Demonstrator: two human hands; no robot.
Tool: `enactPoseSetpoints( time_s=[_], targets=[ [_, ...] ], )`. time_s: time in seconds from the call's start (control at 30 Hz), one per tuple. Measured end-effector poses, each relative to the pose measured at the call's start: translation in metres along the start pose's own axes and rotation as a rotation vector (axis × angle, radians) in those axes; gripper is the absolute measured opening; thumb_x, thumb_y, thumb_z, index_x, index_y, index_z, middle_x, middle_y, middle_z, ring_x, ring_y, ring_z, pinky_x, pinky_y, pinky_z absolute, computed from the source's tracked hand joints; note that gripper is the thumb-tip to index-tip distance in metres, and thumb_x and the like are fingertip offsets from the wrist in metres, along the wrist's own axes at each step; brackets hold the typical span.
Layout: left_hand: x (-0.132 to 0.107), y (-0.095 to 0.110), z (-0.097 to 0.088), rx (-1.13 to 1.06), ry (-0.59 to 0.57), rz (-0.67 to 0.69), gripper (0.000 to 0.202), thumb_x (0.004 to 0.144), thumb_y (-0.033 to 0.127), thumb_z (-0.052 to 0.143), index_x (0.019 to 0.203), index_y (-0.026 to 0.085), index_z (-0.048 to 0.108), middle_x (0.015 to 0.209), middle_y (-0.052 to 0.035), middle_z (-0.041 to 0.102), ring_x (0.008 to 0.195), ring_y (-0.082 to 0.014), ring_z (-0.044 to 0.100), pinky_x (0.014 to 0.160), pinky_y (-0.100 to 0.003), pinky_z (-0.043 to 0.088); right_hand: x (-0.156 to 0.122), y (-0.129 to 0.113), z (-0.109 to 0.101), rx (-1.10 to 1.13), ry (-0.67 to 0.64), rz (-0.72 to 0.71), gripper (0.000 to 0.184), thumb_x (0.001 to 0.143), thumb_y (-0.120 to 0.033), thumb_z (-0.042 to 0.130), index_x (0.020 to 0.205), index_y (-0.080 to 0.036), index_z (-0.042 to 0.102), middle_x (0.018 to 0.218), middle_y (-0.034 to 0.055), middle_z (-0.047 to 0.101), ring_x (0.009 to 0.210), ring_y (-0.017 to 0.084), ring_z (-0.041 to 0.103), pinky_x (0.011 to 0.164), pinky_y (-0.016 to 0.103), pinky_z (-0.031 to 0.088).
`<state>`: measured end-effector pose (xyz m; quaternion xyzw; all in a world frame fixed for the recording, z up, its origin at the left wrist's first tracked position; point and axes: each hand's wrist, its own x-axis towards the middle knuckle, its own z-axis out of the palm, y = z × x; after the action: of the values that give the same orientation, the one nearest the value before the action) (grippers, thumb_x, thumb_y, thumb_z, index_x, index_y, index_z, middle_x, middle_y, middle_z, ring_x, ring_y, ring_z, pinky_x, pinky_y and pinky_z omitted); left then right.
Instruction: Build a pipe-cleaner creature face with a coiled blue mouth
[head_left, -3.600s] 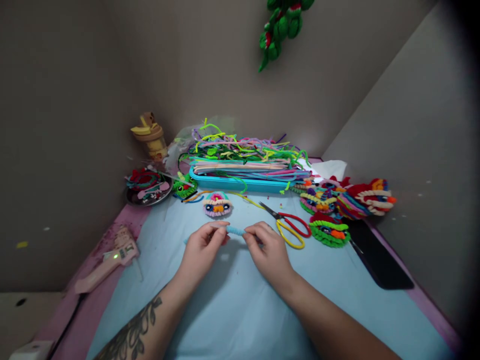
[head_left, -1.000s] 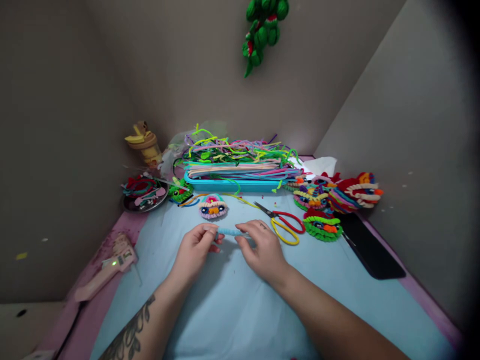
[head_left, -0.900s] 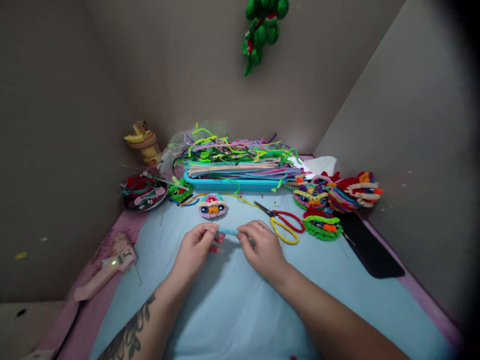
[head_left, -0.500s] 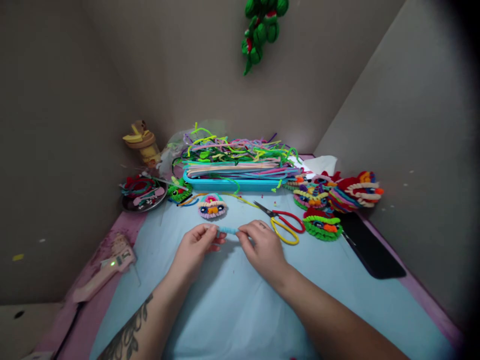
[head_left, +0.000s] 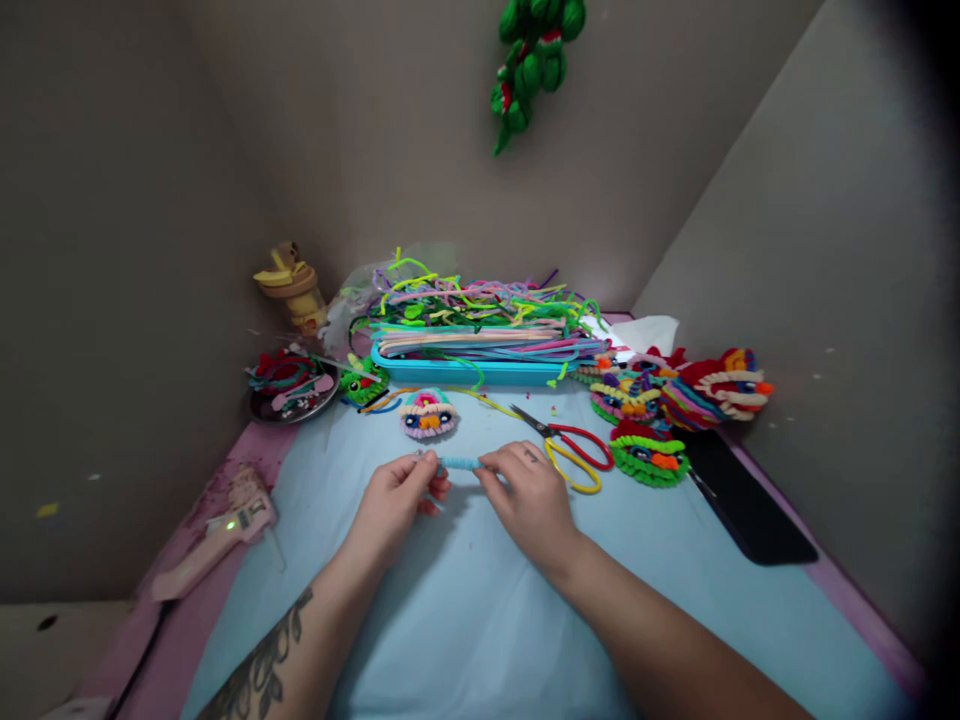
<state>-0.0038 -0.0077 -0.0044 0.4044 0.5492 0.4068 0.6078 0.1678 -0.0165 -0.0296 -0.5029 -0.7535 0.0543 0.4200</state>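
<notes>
A short light-blue coil of pipe cleaner stretches level between my two hands, above the blue cloth. My left hand pinches its left end between thumb and fingers. At the other end, my right hand grips it with thumb and forefinger. The ends of the coil are hidden in my fingers. Just beyond the hands lies a small pipe-cleaner bird face with an orange beak and dark eyes. Scissors with one red and one yellow handle rest right of it, close to my right hand.
A blue tray heaped with pipe cleaners stands at the back. Several finished bird pieces and a black phone-like slab lie right. On the left are a lit glue gun, a metal bowl and a yellow cup.
The whole view has shifted slightly, so everything sits a little further right. Slightly more of the blue coil shows between my hands; both still hold it.
</notes>
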Motion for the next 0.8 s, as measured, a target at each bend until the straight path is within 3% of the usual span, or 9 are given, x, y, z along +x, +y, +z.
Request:
enactPoseSetpoints(
  time_s=[0.4, 0.57, 0.8],
  targets=[
    [0.0018, -0.0047, -0.0008, 0.0, 0.011, 0.054, 0.025, 0.07, 0.04, 0.066, 0.067, 0.016, 0.059, 0.058, 0.0017, 0.058, 0.05, -0.0103, 0.05, 0.045, -0.02, 0.04, -0.0027, -0.0019, 0.0011, 0.009, -0.001, 0.001, 0.009, 0.084, -0.014, 0.055, 0.08, -0.021, 0.059, 0.078, 0.0044, 0.063, 0.078, 0.021, 0.054, 0.072, 0.034, 0.043],
    [-0.0002, -0.0008, 0.0002, 0.032, 0.024, 0.1, 0.026, 0.07, 0.042, 0.066, 0.07, 0.016, 0.06, 0.06, 0.0016, 0.059, 0.052, -0.0108, 0.051, 0.047, -0.02, 0.042, -0.0012, -0.0003, -0.0008, 0.098, -0.053, 0.052, 0.014, 0.082, -0.018, 0.057, 0.095, -0.019, 0.059, 0.087, 0.0059, 0.064, 0.084, 0.022, 0.056, 0.077, 0.035, 0.045],
    [-0.0008, 0.0006, -0.0016, -0.034, -0.02, 0.025, 0.031, 0.07, 0.045, 0.067, 0.07, 0.014, 0.063, 0.066, -0.0031, 0.063, 0.059, -0.0124, 0.055, 0.047, -0.019, 0.042, -0.0006, 0.0037, 0.0018, 0.07, -0.052, 0.053, 0.01, 0.086, -0.016, 0.052, 0.084, -0.02, 0.061, 0.077, 0.004, 0.063, 0.078, 0.021, 0.056, 0.071, 0.032, 0.044]
  ],
)
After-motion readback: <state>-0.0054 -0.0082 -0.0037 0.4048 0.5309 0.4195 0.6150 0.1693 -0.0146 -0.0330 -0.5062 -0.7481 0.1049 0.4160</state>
